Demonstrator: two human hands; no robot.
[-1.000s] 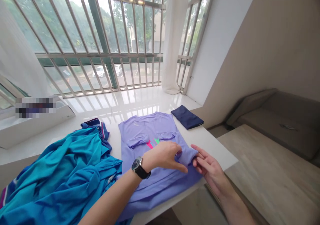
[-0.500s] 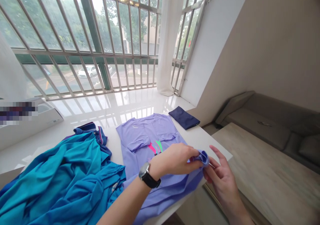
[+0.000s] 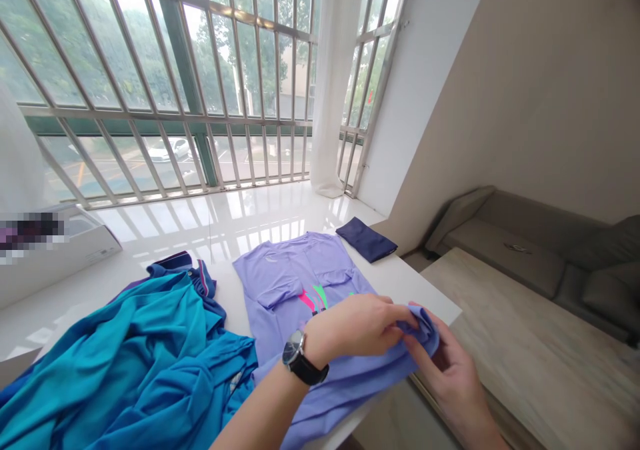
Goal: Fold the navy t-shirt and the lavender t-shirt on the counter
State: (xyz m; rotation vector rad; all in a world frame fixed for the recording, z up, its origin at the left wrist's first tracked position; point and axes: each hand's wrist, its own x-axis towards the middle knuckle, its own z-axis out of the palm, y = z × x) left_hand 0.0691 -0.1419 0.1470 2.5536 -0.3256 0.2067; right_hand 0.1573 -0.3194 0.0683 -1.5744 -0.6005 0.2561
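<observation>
A lavender T-shirt [image 3: 325, 257] lies spread on the white sill, its sleeves folded inward over a pink and green print. My left hand [image 3: 357, 323], with a black-strapped watch on the wrist, is closed on the shirt's hem at the right edge. Beside it, my right hand [image 3: 447, 363] grips the same bunched hem, thumb in front and fingers behind the cloth. The hem is lifted off the surface between both hands. Part of the print is hidden behind my left hand.
Left of the shirt lies a heap of teal and blue clothing [image 3: 150, 350]. A folded navy cloth [image 3: 367, 239] rests at the back right. Far left stands a white box [image 3: 97, 240]. Beyond the sill's right edge are a marble-topped table [image 3: 525, 317] and a grey sofa [image 3: 520, 230].
My right hand has closed its fingers around the hem. Both hands have shifted slightly right, and more cloth is gathered between them. The view has tilted a little.
</observation>
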